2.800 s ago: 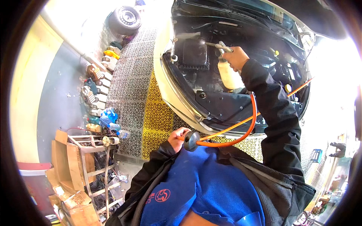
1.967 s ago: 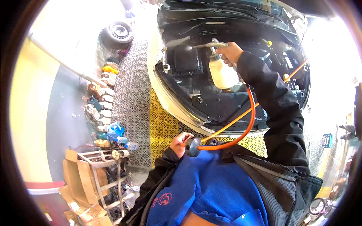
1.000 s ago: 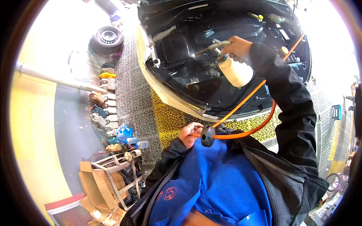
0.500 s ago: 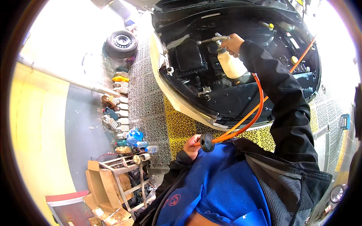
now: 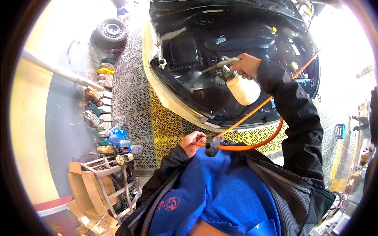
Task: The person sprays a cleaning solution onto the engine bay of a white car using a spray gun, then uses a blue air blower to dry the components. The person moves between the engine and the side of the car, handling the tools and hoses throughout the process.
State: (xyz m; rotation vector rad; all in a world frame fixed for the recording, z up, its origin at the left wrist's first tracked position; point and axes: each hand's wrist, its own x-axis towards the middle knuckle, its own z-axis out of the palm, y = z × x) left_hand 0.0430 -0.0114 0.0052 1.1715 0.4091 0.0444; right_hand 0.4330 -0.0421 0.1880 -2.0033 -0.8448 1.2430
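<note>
Over the front of an open car engine bay (image 5: 220,47), my right hand (image 5: 247,66) is closed around the handle of a spray gun (image 5: 242,90) with a cream bottle below it. Its thin nozzle points left, and a pale mist shows at the tip near the front left of the bay. My left hand (image 5: 193,143) is closed on an orange air hose (image 5: 248,148) close to my waist. A black round stopper (image 5: 212,146) sits on the hose beside that hand. The hose loops right and passes under my right forearm.
The car's light front bumper (image 5: 173,104) curves between me and the bay. Yellow and grey floor tiles (image 5: 167,126) lie below. At left are a wheel (image 5: 111,33), a row of bottles and containers (image 5: 104,104), a metal frame stand (image 5: 106,169) and a cardboard box (image 5: 92,188).
My right hand has brought the spray gun nearer to me, and its nozzle has shifted from the black box to the bay's front left. Mist now shows at its tip. My left hand still holds the hose.
</note>
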